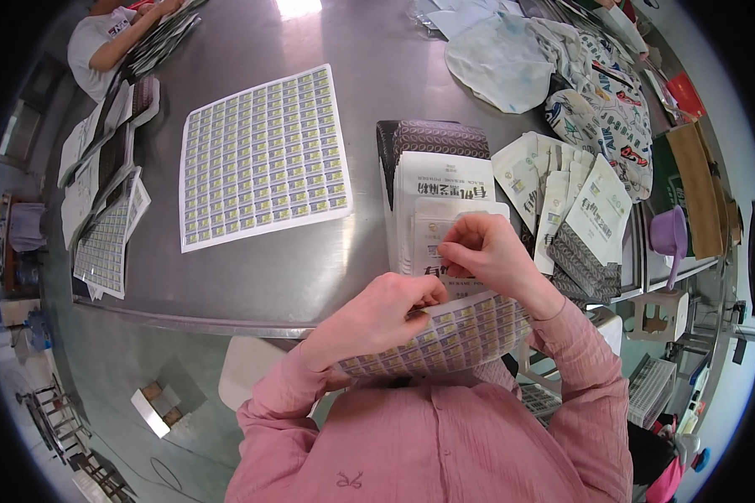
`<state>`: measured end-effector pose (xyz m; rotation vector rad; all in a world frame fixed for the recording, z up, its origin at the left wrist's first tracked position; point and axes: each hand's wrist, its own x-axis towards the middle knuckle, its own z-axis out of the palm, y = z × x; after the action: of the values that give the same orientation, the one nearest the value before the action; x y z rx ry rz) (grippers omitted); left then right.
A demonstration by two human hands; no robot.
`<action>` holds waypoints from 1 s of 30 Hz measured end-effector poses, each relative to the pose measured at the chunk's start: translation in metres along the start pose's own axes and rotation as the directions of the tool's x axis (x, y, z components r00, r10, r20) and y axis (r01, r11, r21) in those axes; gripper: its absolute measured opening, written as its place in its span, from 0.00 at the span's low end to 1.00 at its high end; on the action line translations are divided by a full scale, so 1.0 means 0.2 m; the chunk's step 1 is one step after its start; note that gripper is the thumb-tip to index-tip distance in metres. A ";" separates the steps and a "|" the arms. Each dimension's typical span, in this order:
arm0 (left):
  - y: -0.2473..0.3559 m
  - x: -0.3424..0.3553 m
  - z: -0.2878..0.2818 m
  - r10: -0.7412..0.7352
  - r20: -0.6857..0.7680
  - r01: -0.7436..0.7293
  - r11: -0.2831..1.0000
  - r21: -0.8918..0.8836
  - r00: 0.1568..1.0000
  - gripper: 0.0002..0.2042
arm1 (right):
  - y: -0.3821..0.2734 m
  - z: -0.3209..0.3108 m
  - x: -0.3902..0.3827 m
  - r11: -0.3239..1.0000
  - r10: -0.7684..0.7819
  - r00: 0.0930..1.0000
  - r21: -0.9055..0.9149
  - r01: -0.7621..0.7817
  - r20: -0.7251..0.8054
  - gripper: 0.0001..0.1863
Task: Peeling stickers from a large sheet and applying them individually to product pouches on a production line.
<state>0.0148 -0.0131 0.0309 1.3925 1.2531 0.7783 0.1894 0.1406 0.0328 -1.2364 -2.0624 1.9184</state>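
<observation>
My left hand [394, 310] grips the top edge of a curved sheet of small yellow-and-purple stickers [470, 331] near my body. My right hand [478, 251] has thumb and index pinched low over a cream printed pouch [453, 210], at a small label on it; whether anything is between the fingertips is too small to tell. That pouch tops a stack of similar white and dark patterned pouches [432, 138] at the table edge. A flat sticker sheet [264, 155] lies left of the stack.
Steel table [226, 285]; loose pouches [596, 210] right; pouches and sheets [101, 218] left; cloths and patterned fabric [600, 126] back right; purple scoop [667, 230] at right edge. Another person [96, 46] handles pouches at back left. Stool [658, 310] and cardboard box [159, 407] stand below.
</observation>
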 end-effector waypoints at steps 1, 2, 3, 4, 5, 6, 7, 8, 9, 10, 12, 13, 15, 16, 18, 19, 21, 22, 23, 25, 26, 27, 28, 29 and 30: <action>0.00 0.00 0.00 -0.002 -0.002 0.002 1.000 -0.002 1.000 0.12 | 0.00 0.01 0.01 1.000 0.000 1.000 -0.011 0.000 0.003 0.06; 0.00 0.00 0.00 0.007 -0.003 -0.007 1.000 -0.003 1.000 0.12 | 0.01 0.01 0.02 1.000 0.002 1.000 -0.012 -0.002 0.005 0.06; 0.00 -0.01 0.00 0.016 -0.005 -0.016 1.000 -0.004 1.000 0.12 | 0.01 0.02 0.02 1.000 0.011 1.000 -0.009 -0.011 -0.003 0.06; -0.01 -0.01 0.00 0.015 -0.005 -0.015 1.000 -0.006 1.000 0.12 | 0.01 0.02 0.03 1.000 0.021 1.000 -0.005 -0.021 -0.012 0.06; -0.02 -0.01 0.00 0.026 -0.006 -0.026 1.000 -0.008 1.000 0.12 | 0.01 0.03 0.03 1.000 0.022 1.000 -0.005 -0.022 -0.011 0.06; -0.02 -0.01 0.00 0.038 -0.006 -0.038 0.999 -0.010 0.999 0.12 | 0.00 0.03 0.03 0.999 0.035 0.999 -0.003 -0.035 -0.017 0.06; -0.02 -0.01 0.00 0.038 -0.006 -0.038 0.999 -0.011 0.999 0.12 | 0.00 0.03 0.03 0.999 0.047 0.999 -0.001 -0.047 -0.024 0.07; -0.02 0.00 -0.01 0.041 -0.007 -0.041 0.999 -0.004 0.999 0.12 | 0.00 0.03 0.03 0.999 0.048 0.999 -0.001 -0.048 -0.024 0.07; -0.02 0.00 -0.01 0.044 -0.007 -0.044 0.999 0.004 0.999 0.12 | 0.02 0.03 0.04 0.999 0.039 0.999 -0.008 -0.039 -0.029 0.07; -0.02 0.00 -0.01 0.045 -0.005 -0.045 0.999 0.003 0.999 0.12 | 0.02 0.03 0.04 0.999 0.029 0.999 -0.016 -0.030 -0.035 0.07; -0.01 0.00 -0.01 0.037 0.002 -0.037 0.999 0.002 0.999 0.12 | 0.01 0.04 0.04 0.996 -0.003 0.999 -0.094 -0.002 -0.046 0.10; -0.02 0.00 0.00 0.037 0.004 -0.037 0.999 0.004 0.999 0.12 | 0.00 0.04 0.03 0.985 -0.036 0.998 -0.171 0.026 -0.053 0.13; -0.02 0.01 0.00 0.045 -0.007 -0.045 0.999 0.009 0.999 0.11 | -0.03 0.05 0.04 0.901 -0.129 0.986 -0.428 0.073 -0.103 0.18; -0.02 0.00 0.00 0.046 -0.005 -0.046 0.999 0.013 0.999 0.11 | -0.05 0.05 0.04 0.749 -0.229 0.965 -0.656 0.092 -0.125 0.23; -0.01 0.00 0.00 0.026 0.000 -0.026 0.999 -0.023 1.000 0.12 | -0.10 0.03 -0.04 0.675 -0.202 0.954 -0.737 -0.027 -0.220 0.28; -0.02 0.00 0.00 0.033 0.001 -0.033 0.999 -0.018 0.999 0.12 | -0.11 0.01 -0.08 0.588 -0.187 0.932 -0.795 -0.147 -0.310 0.33; -0.03 -0.01 0.01 0.029 -0.027 -0.029 0.999 -0.029 0.999 0.12 | 0.00 -0.06 -0.19 0.549 -0.351 0.867 -0.828 -0.116 -0.354 0.35; -0.02 -0.01 0.02 0.032 -0.021 -0.032 0.999 -0.030 0.999 0.12 | 0.04 -0.08 -0.26 0.507 -0.493 0.781 -0.856 -0.101 -0.384 0.36; 0.00 -0.01 0.02 0.017 -0.018 -0.018 0.999 -0.030 1.000 0.11 | 0.06 -0.09 -0.30 0.531 -0.418 0.820 -0.837 -0.130 -0.392 0.33; 0.01 0.00 0.01 0.011 0.002 -0.011 1.000 -0.022 1.000 0.11 | 0.12 -0.06 -0.34 0.569 -0.409 0.821 -0.815 -0.112 -0.399 0.31; 0.02 -0.01 0.01 0.015 -0.002 -0.015 1.000 -0.006 1.000 0.10 | 0.15 -0.04 -0.35 0.603 -0.404 0.826 -0.794 -0.083 -0.393 0.29; 0.02 -0.01 0.01 0.020 -0.012 -0.020 1.000 0.011 1.000 0.10 | 0.16 -0.02 -0.35 0.600 -0.484 0.775 -0.799 -0.044 -0.406 0.25; 0.03 -0.01 0.02 0.023 -0.009 -0.023 1.000 0.016 1.000 0.10 | 0.17 0.00 -0.35 0.602 -0.486 0.771 -0.797 -0.045 -0.411 0.25; 0.03 -0.01 0.02 0.037 -0.012 -0.037 0.999 0.029 0.999 0.10 | 0.17 0.01 -0.35 0.602 -0.525 0.728 -0.797 -0.050 -0.442 0.23; 0.03 -0.01 0.02 0.048 -0.017 -0.047 0.998 0.040 0.999 0.10 | 0.18 0.02 -0.35 0.603 -0.560 0.683 -0.796 -0.051 -0.469 0.21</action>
<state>0.0201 -0.0159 0.0362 1.4547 1.2592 0.8035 0.2525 0.0936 0.0331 -1.3011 -2.3964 0.2159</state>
